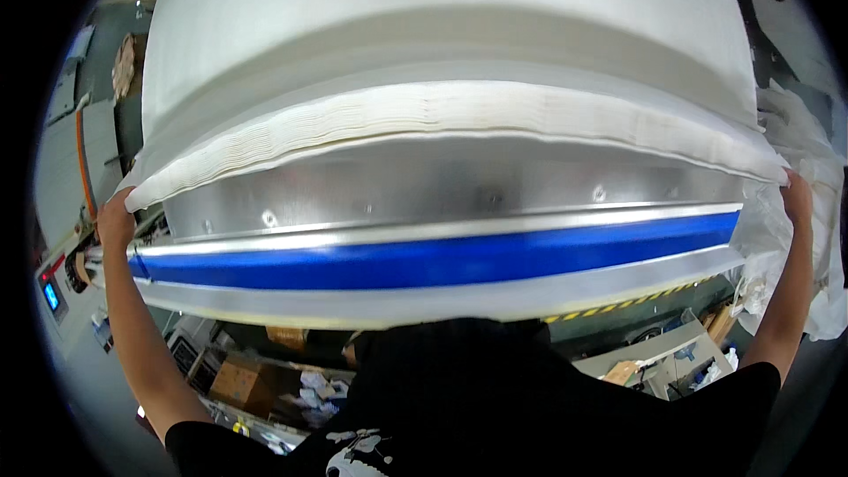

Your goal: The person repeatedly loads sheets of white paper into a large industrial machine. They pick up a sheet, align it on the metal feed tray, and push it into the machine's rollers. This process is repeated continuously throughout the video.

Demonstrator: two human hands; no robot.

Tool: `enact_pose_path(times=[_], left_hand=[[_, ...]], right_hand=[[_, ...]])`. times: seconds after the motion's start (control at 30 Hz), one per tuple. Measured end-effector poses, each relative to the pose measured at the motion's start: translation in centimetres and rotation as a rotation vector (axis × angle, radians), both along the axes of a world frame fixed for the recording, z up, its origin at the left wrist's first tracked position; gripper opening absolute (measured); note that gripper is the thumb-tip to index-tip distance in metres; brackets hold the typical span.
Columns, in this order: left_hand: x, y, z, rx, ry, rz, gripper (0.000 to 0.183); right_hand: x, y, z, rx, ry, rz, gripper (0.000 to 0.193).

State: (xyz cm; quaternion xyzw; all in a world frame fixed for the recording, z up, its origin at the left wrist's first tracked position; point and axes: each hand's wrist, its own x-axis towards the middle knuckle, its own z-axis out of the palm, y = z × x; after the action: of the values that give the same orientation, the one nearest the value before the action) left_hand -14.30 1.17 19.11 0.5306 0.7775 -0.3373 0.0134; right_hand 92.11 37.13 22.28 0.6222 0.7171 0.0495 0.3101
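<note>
A wide, thick stack of thin white sheets (424, 108), cloth-like, stretches across the view with its layered front edge facing me. That edge bows away from me in the middle. My left hand (116, 219) is closed round the stack's near left corner. At the near right corner, my right hand (798, 194) grips the same stack. Most of the fingers on both hands are hidden by the sheets or the hands themselves. Below the front edge lies a bare metal plate (380, 181) with several screws. A blue strip (442, 256) runs along the plate's near side.
Crumpled clear plastic film (817, 238) hangs beside my right forearm. A control box with a lit blue display (50, 297) stands at far left. Near me are a cardboard box (243, 382), yellow-black striped tape (632, 299) and a grey bench (676, 353) with clutter.
</note>
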Motion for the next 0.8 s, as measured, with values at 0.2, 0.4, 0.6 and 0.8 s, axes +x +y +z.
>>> enact_pose_path(times=[0.2, 0.4, 0.6, 0.8], left_hand=[[2.0, -9.4, -3.1, -0.427, -0.011, 0.052, 0.035], [6.0, -14.1, -7.1, -0.781, -0.063, 0.084, 0.037], [5.9, -15.2, -10.2, -0.914, -0.041, 0.087, 0.019], [4.7, -16.2, -12.5, -0.796, 0.001, 0.138, 0.015]], right_hand=[[0.6, -8.5, -2.6, -0.238, -0.122, 0.093, 0.033], [1.3, -14.2, -5.9, -0.444, -0.300, 0.153, 0.019], [2.4, -16.7, -8.7, -0.500, -0.320, 0.213, 0.014], [11.6, -17.2, -12.3, -0.479, -0.351, 0.294, 0.013]])
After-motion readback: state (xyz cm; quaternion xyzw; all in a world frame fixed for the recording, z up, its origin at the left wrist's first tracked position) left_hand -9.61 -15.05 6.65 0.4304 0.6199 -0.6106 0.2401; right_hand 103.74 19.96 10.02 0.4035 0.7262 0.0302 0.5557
